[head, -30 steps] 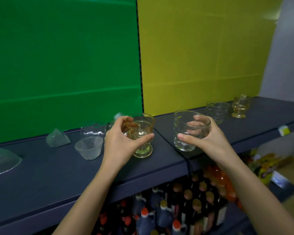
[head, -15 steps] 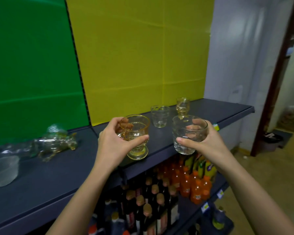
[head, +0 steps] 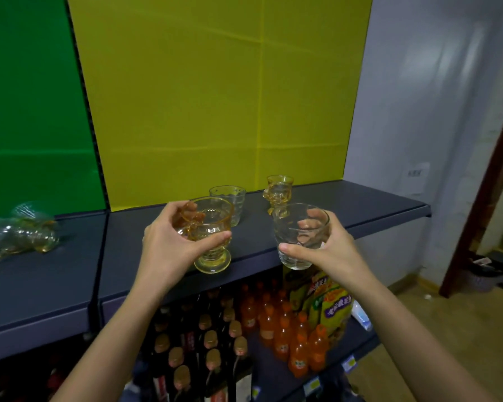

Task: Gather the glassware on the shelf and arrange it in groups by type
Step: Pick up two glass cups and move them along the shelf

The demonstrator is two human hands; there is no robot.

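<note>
Over the dark shelf (head: 346, 204) we hold two upright glasses, mouths up. Our left hand (head: 169, 250) has fingers wrapped round the amber goblet (head: 212, 230); our right hand (head: 328, 250) clasps the clear tumbler (head: 298, 236).

A single head-worn camera gives the only view. It looks forward and slightly down from the person's standing position, close to the front edge of the dark shelf (head: 317, 216). It faces the yellow back panel (head: 215, 97), with the green panel (head: 26, 111) at the left and a pale wall (head: 433, 111) at the right. Both forearms enter from the near bottom edge. The wide lens bends the edges.
</note>
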